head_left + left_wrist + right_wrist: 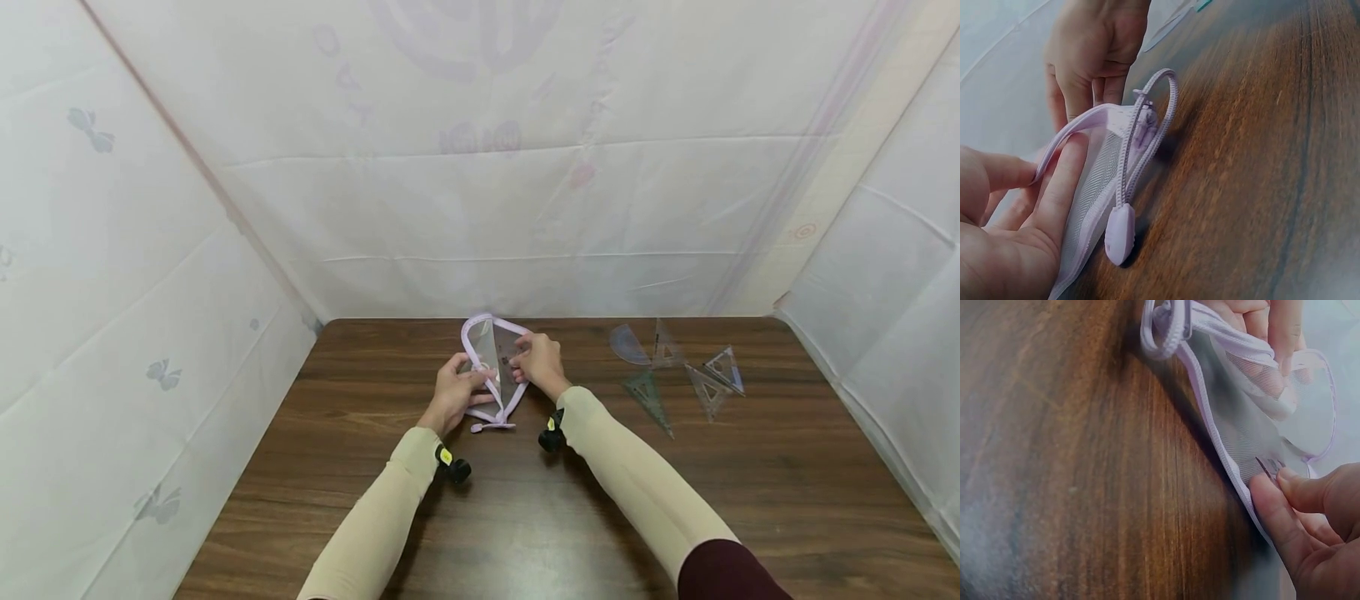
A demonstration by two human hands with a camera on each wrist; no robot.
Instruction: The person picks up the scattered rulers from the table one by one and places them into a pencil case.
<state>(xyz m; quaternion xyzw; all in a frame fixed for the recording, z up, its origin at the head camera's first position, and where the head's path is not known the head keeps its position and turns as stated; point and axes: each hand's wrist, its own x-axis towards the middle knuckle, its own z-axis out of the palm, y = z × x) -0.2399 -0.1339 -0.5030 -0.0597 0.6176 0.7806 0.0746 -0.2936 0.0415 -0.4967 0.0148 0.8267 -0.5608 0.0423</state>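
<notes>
A mesh zip pouch (512, 398) with lilac edging is held up over the table, its mouth spread apart. My left hand (453, 393) pinches one lilac edge of the mouth between thumb and fingers, as the left wrist view shows. From the zip end hangs a looped cord pull (1120, 234). My right hand (542, 363) reaches into the mouth from the other side. Its thumb and forefinger pinch a thin, dark-edged piece (1267, 467) against the mesh; I cannot tell what kind it is.
To the right on the wooden table (750, 500) lie a blue-tinted protractor (628, 345), a green set square (648, 400) and several clear set squares (708, 390). White sheeting (525, 233) hangs behind the table and at both sides.
</notes>
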